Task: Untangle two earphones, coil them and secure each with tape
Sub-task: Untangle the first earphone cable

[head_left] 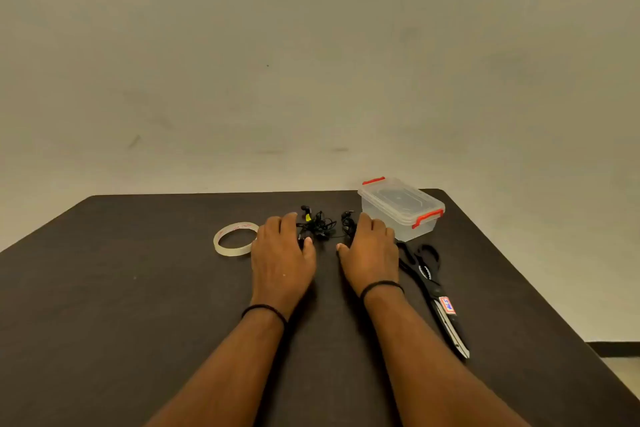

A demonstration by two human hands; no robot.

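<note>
Off to the left of the left hand's fingers sits the tape roll [236, 239], flat on the dark table [104, 305] and just beside the knuckles, looking untouched as far as I can tell. Then the left hand [282, 255] itself, palm down, fingers loosely spread and their tips resting at the left edge of the earphones [323, 225]. Can't tell if it's actually pinching any cord or just laying on it.

Between the two sets of fingertips is the whole black tangle, still one messy clump, with a bud poking out beyond the left fingertips and a little yellow tag in the middle. Right hand [370, 253] is the mirror image: palm down, fingers relaxed and a bit apart, tips touching the right side of the clump, thumb sticking inward. Same deal, grip not clear.

Just past the right fingers is a clear lidded box [401, 210] with red clips, and the scissors [433, 291] lie beside that wrist.

So progress-wise I'd say basically zero: nothing separated, nothing coiled, no tape cut. Untangling, two coils, two tapings all left.
</note>
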